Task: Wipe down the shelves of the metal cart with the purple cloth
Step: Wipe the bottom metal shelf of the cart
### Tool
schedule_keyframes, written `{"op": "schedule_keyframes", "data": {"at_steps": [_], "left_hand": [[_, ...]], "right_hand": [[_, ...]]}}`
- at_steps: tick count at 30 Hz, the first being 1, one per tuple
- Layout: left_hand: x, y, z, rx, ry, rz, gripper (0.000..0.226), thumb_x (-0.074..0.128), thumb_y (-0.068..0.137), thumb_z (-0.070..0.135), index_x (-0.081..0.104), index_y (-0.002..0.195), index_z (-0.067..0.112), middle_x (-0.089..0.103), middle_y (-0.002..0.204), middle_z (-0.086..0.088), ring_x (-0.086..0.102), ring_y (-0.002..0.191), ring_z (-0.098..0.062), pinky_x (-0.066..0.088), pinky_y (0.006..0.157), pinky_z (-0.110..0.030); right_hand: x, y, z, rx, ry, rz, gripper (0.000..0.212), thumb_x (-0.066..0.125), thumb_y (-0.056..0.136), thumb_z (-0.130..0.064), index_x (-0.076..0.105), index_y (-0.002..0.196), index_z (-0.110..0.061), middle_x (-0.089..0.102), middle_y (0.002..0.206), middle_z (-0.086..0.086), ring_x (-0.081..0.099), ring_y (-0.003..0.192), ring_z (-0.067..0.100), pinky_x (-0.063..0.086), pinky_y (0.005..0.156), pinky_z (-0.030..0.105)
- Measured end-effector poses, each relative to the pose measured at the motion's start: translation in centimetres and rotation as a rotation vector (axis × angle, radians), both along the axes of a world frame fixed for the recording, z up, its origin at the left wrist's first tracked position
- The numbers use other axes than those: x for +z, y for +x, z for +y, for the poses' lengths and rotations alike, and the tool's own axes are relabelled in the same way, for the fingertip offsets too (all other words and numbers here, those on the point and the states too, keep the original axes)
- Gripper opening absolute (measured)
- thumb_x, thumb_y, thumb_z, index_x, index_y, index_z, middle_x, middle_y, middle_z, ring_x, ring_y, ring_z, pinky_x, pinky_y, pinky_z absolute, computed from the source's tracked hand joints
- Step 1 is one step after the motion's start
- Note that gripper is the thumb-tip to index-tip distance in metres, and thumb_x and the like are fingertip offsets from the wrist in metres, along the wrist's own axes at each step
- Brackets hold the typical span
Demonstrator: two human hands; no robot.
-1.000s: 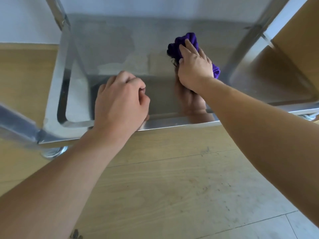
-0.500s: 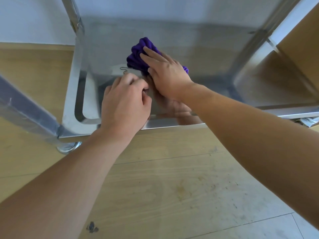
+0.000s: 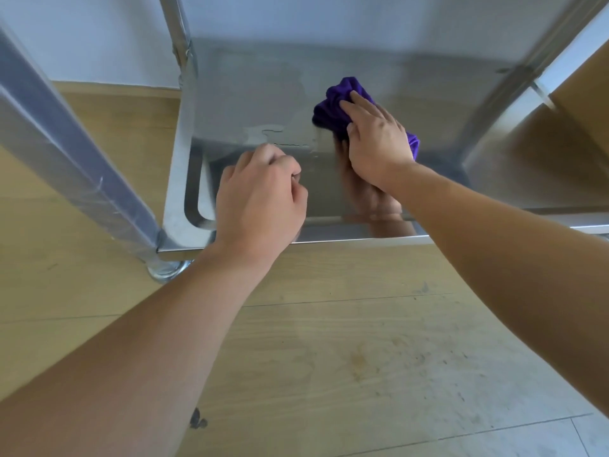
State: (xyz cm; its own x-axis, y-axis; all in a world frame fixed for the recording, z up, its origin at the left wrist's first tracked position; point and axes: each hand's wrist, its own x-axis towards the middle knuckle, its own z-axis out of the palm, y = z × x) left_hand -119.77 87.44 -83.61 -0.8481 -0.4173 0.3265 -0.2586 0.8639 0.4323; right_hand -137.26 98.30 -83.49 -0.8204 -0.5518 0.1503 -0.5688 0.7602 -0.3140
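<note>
The metal cart's bottom shelf (image 3: 250, 103) is a shiny steel tray low over the floor. A bunched purple cloth (image 3: 333, 105) lies on it right of centre, pressed flat under my right hand (image 3: 375, 140), with cloth showing past the fingertips and beside the wrist. My left hand (image 3: 260, 206) is curled into a loose fist resting on the shelf's front rim, left of the cloth, with nothing visible in it. A dull smeared patch (image 3: 280, 133) marks the shelf just beyond my left knuckles.
A thick steel post (image 3: 82, 166) slants down at the front left to a round foot (image 3: 166, 270). A thinner post (image 3: 179, 54) rises at the back left. Wooden floor (image 3: 329, 341) lies in front, a white wall behind, a wooden panel (image 3: 586, 107) at right.
My right hand has swept the cloth from the shelf's left part back to the right. My left hand stays on the front rim. The view has shifted so the cart sits further right.
</note>
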Motion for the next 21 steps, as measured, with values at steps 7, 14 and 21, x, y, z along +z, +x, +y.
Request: {"op": "schedule_keyframes", "data": {"at_steps": [7,14,21], "left_hand": [[0.0,1.5,-1.5,0.040,0.002,0.005,0.017,0.052,0.086,0.017,0.068,0.091,0.019,0.060,0.102,0.004,0.056,0.097,-0.019,0.045,0.089,-0.039],[-0.2,2.1,-2.3,0.045,0.032,0.044,0.018,0.052,0.084,0.014,0.068,0.090,0.017,0.061,0.100,0.003,0.056,0.094,-0.020,0.048,0.083,-0.040],[-0.4,2.4,-2.5,0.049,0.044,0.063,0.018,0.053,0.086,0.012,0.069,0.092,0.015,0.061,0.101,0.001,0.057,0.094,-0.021,0.049,0.084,-0.040]], "right_hand": [[0.4,1.2,-2.4,0.049,0.000,-0.044,0.049,0.033,0.101,-0.020,0.036,0.149,-0.028,0.022,0.162,-0.009,0.020,0.149,0.022,0.018,0.119,0.039],[0.6,2.8,-4.9,0.192,0.020,-0.049,0.049,0.035,0.102,-0.018,0.034,0.151,-0.025,0.021,0.162,-0.009,0.020,0.148,0.021,0.017,0.117,0.035],[0.5,3.3,-5.0,0.272,-0.052,-0.104,0.048,0.039,0.101,-0.015,0.039,0.148,-0.022,0.030,0.159,-0.008,0.024,0.147,0.018,0.020,0.119,0.038]]}}
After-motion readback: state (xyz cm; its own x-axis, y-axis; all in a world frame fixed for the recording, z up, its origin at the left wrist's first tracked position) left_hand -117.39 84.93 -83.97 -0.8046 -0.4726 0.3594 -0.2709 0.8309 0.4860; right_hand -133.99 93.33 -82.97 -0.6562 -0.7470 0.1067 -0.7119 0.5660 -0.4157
